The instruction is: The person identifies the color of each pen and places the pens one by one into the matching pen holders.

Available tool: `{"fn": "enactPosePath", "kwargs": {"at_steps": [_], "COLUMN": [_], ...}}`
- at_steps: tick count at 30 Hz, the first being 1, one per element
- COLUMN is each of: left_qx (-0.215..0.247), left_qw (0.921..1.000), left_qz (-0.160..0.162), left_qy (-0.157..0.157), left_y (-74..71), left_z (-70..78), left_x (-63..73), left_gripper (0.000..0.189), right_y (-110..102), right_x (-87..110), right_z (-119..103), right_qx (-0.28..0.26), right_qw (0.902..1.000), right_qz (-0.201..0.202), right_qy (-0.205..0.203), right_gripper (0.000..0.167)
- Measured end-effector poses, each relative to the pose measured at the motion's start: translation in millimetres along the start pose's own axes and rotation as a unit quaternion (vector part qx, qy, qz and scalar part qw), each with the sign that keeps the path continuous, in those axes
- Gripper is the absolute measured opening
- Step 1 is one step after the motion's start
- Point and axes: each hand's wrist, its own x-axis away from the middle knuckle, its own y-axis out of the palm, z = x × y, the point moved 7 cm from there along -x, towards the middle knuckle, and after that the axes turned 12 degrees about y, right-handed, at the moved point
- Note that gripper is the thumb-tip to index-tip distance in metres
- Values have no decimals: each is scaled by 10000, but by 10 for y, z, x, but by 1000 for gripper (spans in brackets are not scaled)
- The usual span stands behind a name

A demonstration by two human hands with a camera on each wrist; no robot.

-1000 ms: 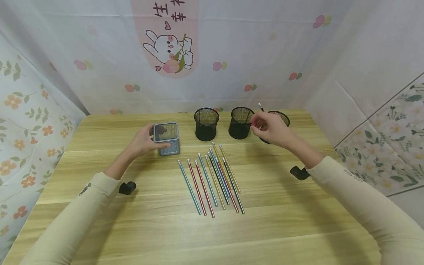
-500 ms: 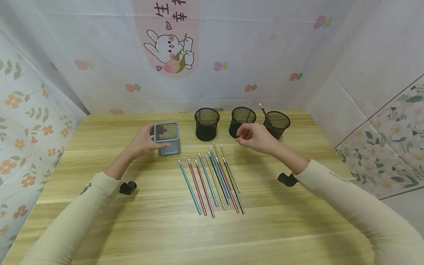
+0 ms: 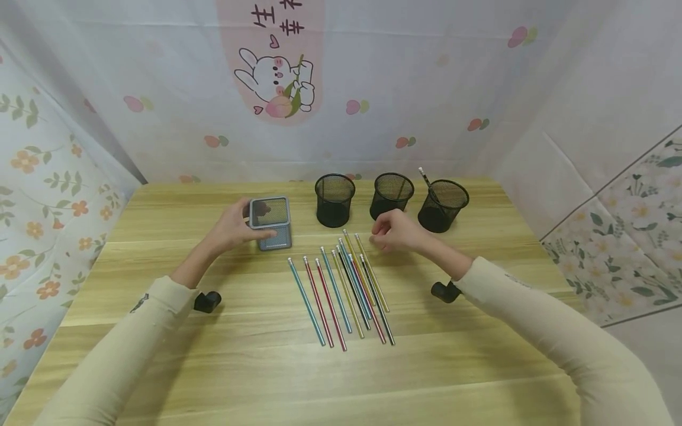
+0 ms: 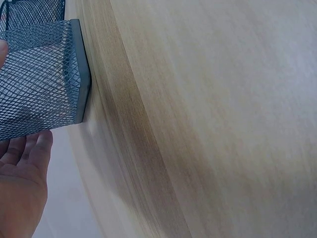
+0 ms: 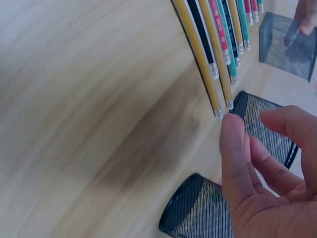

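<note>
My left hand (image 3: pixel 230 228) holds a grey square mesh pencil holder (image 3: pixel 276 239) at the table's back left, thumb across its front. In the left wrist view the mesh holder (image 4: pixel 39 84) has fingers along its side. My right hand (image 3: pixel 395 232) hovers just right of the pencils' eraser ends, thumb and fingertips apart with nothing between them. Several pencils (image 3: pixel 335 302) in blue, red, gold and black lie side by side, some overlapping, erasers toward the back. A black pencil (image 3: pixel 425 176) leans in the rightmost round black mesh cup (image 3: pixel 437 219).
Two other round black mesh cups, the left one (image 3: pixel 334 210) and the middle one (image 3: pixel 391 192), stand along the back of the wooden table (image 3: pixel 256 378). My right hand overlaps the middle cup's lower edge in the head view. A printed curtain (image 3: pixel 415 71) hangs behind.
My right hand has moved left and toward me, away from the rightmost cup, where the black pencil now leans untouched. My left hand stays on the grey holder.
</note>
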Motion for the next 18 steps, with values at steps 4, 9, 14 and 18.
{"fn": "enactPosePath", "kwargs": {"at_steps": [4,9,14,18], "left_qx": [-60,-90,-17,-12], "left_qw": [10000,9999,10000,10000], "left_qz": [-5,-24,-22,-11], "left_qy": [-7,-47,-37,-50], "left_y": [-1,7,12,7], "left_z": [-4,-1,-7,-6], "left_x": [-5,-5,-5,-8], "left_gripper": [77,79,78,76], "right_y": [61,119,157,190], "right_x": [-56,-139,-184,-226], "right_z": [23,77,85,81], "right_qx": [-224,-270,-55,6], "right_qw": [9990,9970,9961,9952], "right_qz": [-34,34,109,148], "right_qy": [392,722,878,965], "right_gripper": [9,8,10,12]}}
